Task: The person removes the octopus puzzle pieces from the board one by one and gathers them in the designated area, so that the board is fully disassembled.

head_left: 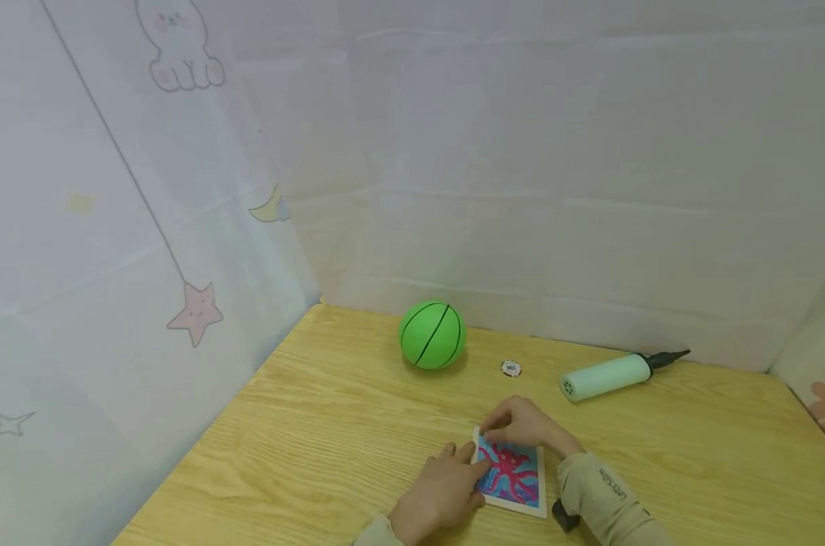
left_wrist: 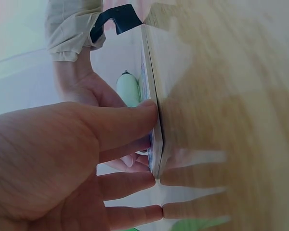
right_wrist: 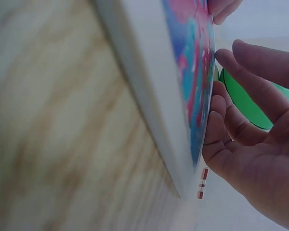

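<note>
A flat board [head_left: 511, 502] with a white border lies on the table and bears a pink octopus picture on blue. My left hand [head_left: 447, 485] rests at the board's left side, its index finger reaching over the picture. In the left wrist view the thumb [left_wrist: 130, 122] touches the board's edge while other fingertips meet the table. Over the far left corner, my right hand [head_left: 525, 423] touches the picture with bent fingers. The right wrist view shows its thumb [right_wrist: 265, 60] close to the index finger; nothing visible is held between them.
Behind the board, a green ball [head_left: 433, 336] with black lines sits near the back wall. Right of it lies a round chip [head_left: 511, 368] marked 100. A pale green hand pump [head_left: 606, 378] with a black nozzle lies farther right on the wooden table [head_left: 303, 425].
</note>
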Action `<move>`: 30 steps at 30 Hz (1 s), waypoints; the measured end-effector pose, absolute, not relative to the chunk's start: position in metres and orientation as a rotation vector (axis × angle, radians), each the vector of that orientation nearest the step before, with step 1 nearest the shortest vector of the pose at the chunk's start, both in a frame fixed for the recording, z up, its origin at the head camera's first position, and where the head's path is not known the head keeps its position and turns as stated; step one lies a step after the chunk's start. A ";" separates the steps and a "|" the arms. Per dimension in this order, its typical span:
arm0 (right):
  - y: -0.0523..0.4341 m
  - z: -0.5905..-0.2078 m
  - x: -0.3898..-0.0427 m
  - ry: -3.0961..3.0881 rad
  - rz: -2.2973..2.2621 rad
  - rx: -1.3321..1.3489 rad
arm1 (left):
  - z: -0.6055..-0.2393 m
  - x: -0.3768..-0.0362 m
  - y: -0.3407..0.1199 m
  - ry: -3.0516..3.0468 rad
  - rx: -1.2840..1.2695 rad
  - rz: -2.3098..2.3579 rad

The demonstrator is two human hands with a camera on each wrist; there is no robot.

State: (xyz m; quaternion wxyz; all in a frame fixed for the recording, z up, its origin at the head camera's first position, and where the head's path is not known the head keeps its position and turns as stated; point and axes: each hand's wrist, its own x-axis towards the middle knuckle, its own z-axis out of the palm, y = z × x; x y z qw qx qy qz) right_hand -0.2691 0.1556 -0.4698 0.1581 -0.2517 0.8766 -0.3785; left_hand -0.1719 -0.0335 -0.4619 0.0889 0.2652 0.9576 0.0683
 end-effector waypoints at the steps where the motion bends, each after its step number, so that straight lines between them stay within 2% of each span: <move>1: 0.155 -0.469 -0.269 2.506 -1.079 -0.712 | -0.462 -0.172 -0.033 2.847 0.785 0.200; 30: 0.153 -0.470 -0.270 2.403 -1.110 -0.735 | -0.463 -0.172 -0.033 2.885 0.799 0.139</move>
